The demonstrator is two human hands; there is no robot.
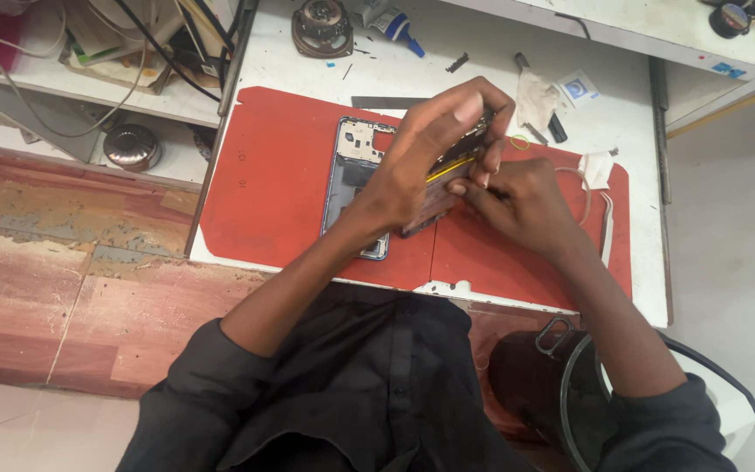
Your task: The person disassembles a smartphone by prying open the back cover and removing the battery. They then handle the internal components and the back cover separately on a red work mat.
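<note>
Seen from above, over a white desk (631,131) covered mostly by a red work mat (273,192). Left hand (417,162) curled tight around a dark phone part (437,197), thumb and fingers wrapped over its upper end, tilting it up off the mat. Right hand (517,201) pressed in against the same part from the right, fingertips pinched close together at its edge beside a thin yellow strip (449,168); whether anything small sat between those fingertips, not possible to tell. Both hands touching each other above the middle of the mat.

Just left of the hands and partly beneath the left wrist, lay an opened phone frame (356,166), flat on the mat, its inner side facing up with a square cut-out near the top right corner. Near the far edge of the mat, a flat metal ruler (386,102). Further back on the desk, a round speaker (322,26) and a white tube with a blue cap (391,22). To the right of the hands, a crumpled cloth (535,96), a small white packet (577,87) and a pale cable (606,227) running along the right edge of the mat. On a lower shelf at left, a round metal tin (131,145) beneath tangled wires (141,44).
</note>
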